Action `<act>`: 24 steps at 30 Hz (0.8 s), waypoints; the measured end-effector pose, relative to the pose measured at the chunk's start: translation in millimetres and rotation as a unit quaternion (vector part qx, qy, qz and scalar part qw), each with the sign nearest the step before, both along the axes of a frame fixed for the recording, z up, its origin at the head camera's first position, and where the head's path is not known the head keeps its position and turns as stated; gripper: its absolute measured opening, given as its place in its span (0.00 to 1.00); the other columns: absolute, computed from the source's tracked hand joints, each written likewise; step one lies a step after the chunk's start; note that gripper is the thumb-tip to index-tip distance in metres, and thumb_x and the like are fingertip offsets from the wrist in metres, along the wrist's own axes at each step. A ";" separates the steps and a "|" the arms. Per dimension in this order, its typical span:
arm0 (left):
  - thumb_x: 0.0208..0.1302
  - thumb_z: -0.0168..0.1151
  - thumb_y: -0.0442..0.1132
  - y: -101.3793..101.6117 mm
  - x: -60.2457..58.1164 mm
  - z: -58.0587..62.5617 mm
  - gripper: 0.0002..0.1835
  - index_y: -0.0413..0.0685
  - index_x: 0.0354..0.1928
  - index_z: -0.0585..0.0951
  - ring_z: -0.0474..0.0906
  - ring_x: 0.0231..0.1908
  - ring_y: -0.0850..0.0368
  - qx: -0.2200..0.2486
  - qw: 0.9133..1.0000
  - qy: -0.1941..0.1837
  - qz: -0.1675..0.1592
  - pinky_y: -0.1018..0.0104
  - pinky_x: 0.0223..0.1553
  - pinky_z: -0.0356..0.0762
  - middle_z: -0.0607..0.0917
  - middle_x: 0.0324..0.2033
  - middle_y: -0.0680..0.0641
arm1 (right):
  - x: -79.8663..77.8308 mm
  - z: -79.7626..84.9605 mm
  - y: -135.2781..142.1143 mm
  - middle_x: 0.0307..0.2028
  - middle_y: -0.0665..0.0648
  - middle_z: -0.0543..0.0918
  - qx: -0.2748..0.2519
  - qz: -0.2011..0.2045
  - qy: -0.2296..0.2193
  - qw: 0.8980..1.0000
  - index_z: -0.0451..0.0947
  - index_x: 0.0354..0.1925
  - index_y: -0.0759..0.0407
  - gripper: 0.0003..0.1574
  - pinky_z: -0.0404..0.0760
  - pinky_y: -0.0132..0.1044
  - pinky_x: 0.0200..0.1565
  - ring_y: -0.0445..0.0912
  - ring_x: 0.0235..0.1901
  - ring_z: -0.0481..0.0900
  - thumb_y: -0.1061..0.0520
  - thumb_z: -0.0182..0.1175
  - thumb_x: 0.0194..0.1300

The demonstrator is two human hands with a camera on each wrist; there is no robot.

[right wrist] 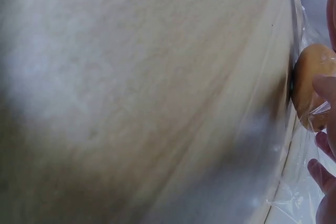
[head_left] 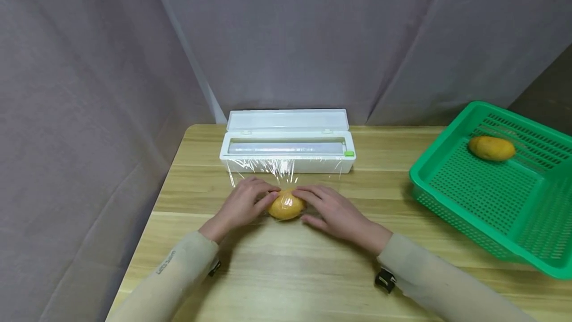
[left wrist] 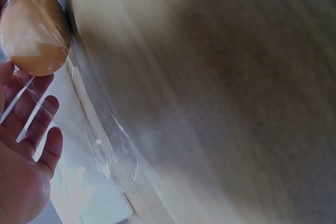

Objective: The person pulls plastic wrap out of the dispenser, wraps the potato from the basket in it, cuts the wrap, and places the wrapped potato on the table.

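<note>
A yellow mango sits in front of the wrap box, covered by clear cling film that stretches to it from the box. My left hand holds the mango's left end through the film, thumb and forefinger against it. On the other end, my right hand holds it with fingertips at the top and the thumb low on the side. The left wrist view shows the mango with creased film over it. Part of the mango is hidden behind the right thumb in the right wrist view.
The white cling film box stands at the table's back edge, lid raised, roll inside, green slider at its right end. A green basket on the right holds another mango. Grey curtain hangs behind the wooden table.
</note>
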State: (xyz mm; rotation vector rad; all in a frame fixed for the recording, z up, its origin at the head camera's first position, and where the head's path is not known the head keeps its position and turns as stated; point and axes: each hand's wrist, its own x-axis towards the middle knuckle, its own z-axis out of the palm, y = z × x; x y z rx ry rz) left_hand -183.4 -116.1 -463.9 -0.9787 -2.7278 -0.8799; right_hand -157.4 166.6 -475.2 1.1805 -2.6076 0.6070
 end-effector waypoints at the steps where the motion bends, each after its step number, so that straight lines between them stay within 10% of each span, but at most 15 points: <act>1: 0.78 0.64 0.45 0.3 -0.6 -0.2 0.12 0.49 0.54 0.91 0.83 0.51 0.50 0.004 1.000 -0.004 0.003 0.46 0.59 0.77 0.92 0.49 0.50 | -0.7 -0.5 -0.5 0.68 0.58 0.79 -0.005 -0.003 -0.001 1.000 0.74 0.74 0.56 0.42 0.76 0.54 0.70 0.56 0.67 0.78 0.47 0.75 0.68; 10: 0.81 0.60 0.44 -1.5 -5.6 1.4 0.15 0.49 0.60 0.89 0.82 0.52 0.50 0.030 0.997 -0.065 0.036 0.48 0.57 0.79 0.91 0.53 0.49 | -7.5 -3.2 -6.1 0.65 0.57 0.81 -0.025 -0.023 -0.011 0.999 0.76 0.70 0.53 0.36 0.79 0.55 0.67 0.56 0.64 0.81 0.47 0.74 0.70; 18: 0.75 0.67 0.44 -6.9 6.1 11.3 0.16 0.47 0.60 0.88 0.82 0.58 0.45 0.013 0.997 0.078 0.027 0.41 0.65 0.76 0.89 0.56 0.45 | -10.2 -2.6 -8.2 0.66 0.59 0.81 -0.023 -0.027 -0.017 0.999 0.77 0.69 0.53 0.35 0.79 0.55 0.67 0.57 0.64 0.81 0.46 0.74 0.69; 24: 0.70 0.72 0.53 -7.3 19.9 8.7 0.24 0.48 0.61 0.87 0.82 0.61 0.45 -0.045 0.995 0.083 -0.011 0.45 0.67 0.76 0.88 0.58 0.46 | -10.1 -1.8 -8.2 0.66 0.58 0.81 -0.033 -0.031 -0.032 0.998 0.76 0.70 0.53 0.37 0.79 0.57 0.67 0.57 0.64 0.81 0.47 0.75 0.68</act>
